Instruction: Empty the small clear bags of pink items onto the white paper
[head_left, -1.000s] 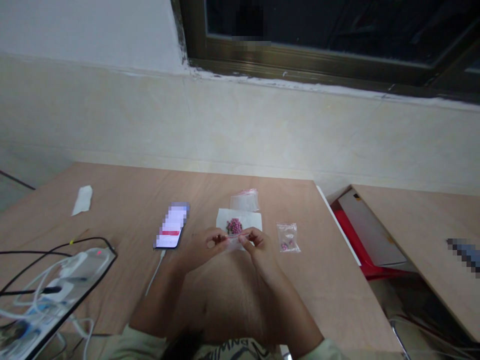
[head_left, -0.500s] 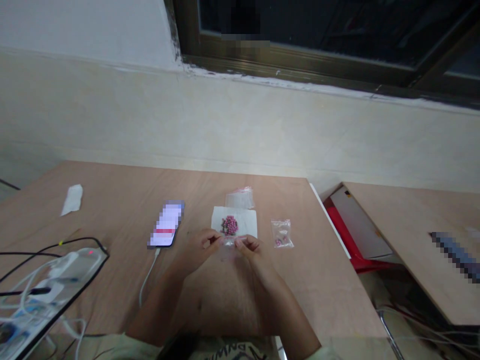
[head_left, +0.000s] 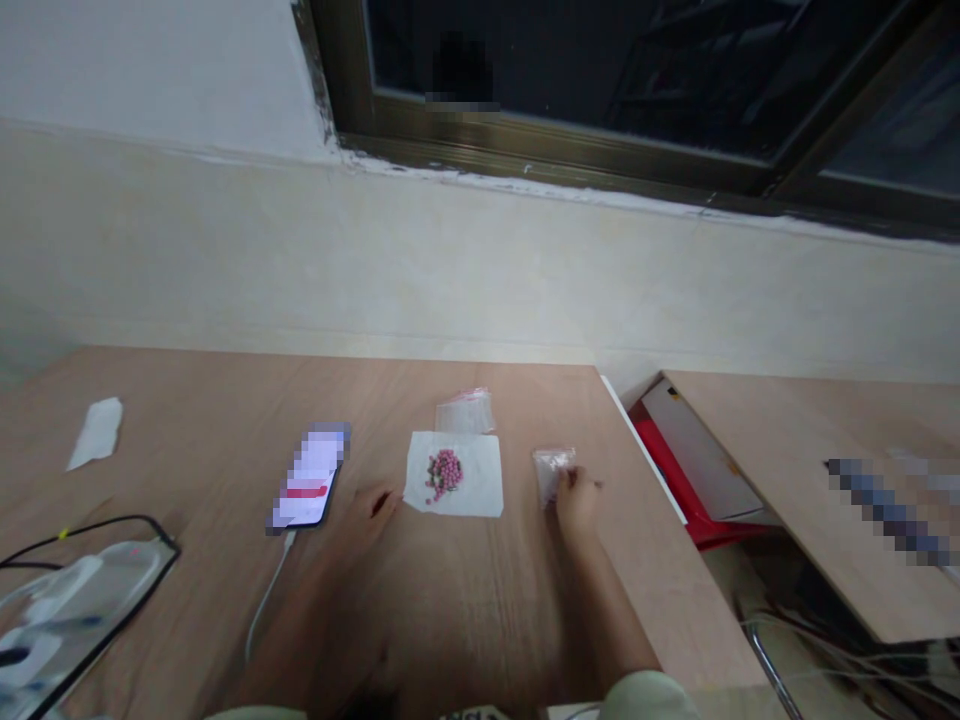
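Nearest us, our two forearms reach out over the plywood table [head_left: 480, 620], and they have just parted: a moment ago our hands worked together over the white paper sheet [head_left: 480, 490], and now that sheet is our landmark, with one hand on either side of it and nothing above it.

Our left hand [head_left: 373, 512] lies just left of the sheet's lower corner, its fingers [head_left: 382, 503] loosely curled and slightly apart, with nothing visible between them. Our right hand [head_left: 576, 497] has moved to the right of the sheet and touches the small clear plastic bag [head_left: 551, 473]. Its fingers [head_left: 571, 480] are together at the bag's lower edge, but blur hides whether they clamp it, so we cannot tell.

With our hands gone, the pink beads [head_left: 444, 475] lie in full view in a loose heap at the middle of the sheet. Just beyond the sheet, a second clear bag [head_left: 465, 412] lies flat and touches its far edge. Left of the sheet lies a phone [head_left: 309, 478] with a white cable [head_left: 266, 595] running from it, and farther left is a crumpled white tissue [head_left: 96, 432]. Well beyond the sheet, to the right, a red object [head_left: 667, 470] shows past the table's edge.
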